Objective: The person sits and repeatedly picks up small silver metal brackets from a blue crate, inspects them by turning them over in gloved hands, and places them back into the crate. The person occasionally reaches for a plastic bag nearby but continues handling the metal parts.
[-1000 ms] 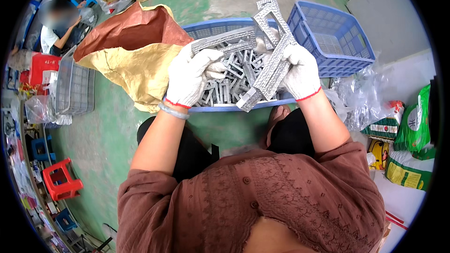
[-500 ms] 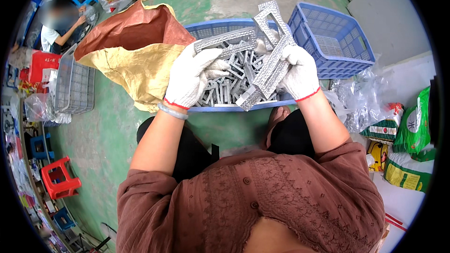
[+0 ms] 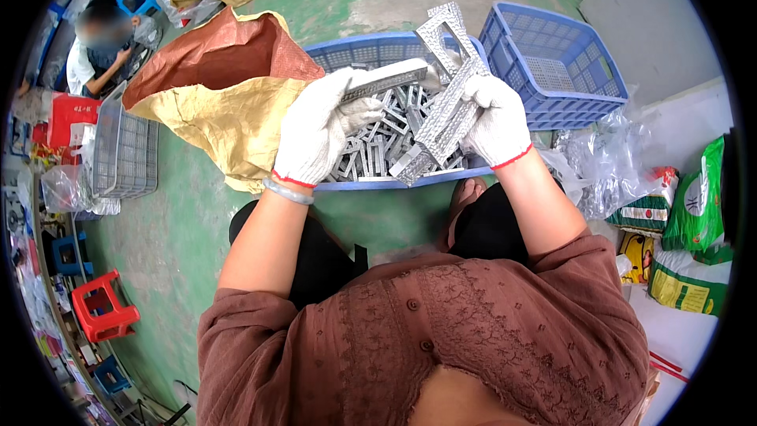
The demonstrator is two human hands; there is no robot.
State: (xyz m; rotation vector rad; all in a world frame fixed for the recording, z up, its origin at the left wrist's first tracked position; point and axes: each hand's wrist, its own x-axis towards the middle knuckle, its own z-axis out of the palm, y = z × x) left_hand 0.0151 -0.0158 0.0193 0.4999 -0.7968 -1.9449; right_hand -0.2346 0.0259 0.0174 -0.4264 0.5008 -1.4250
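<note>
My left hand point(image 3: 311, 130), in a white knitted glove, grips one silver rectangular metal frame point(image 3: 386, 79) with a textured surface, seen nearly edge-on. My gloved right hand point(image 3: 498, 120) is closed round several similar metal frames point(image 3: 451, 114), stacked at crossing angles; one sticks up beyond the fingers and shows its rectangular opening. Below both hands is a long blue plastic crate point(image 3: 355, 49), with a heap of the same silver pieces point(image 3: 378, 150) in it. The held frames cover part of that heap.
A yellow woven sack point(image 3: 221, 118) with a reddish-brown inside gapes at the left of the crate. Another blue crate point(image 3: 552, 114) adjoins at the right. Clear plastic bags point(image 3: 607, 158) and filled packages lie farther right. A grey crate point(image 3: 126, 150), a red stool point(image 3: 102, 305) and a seated person are at left.
The frame in my left hand has turned, from showing its opening to nearly edge-on, as the hand shifted slightly left. The right hand with its stack moved a little left.
</note>
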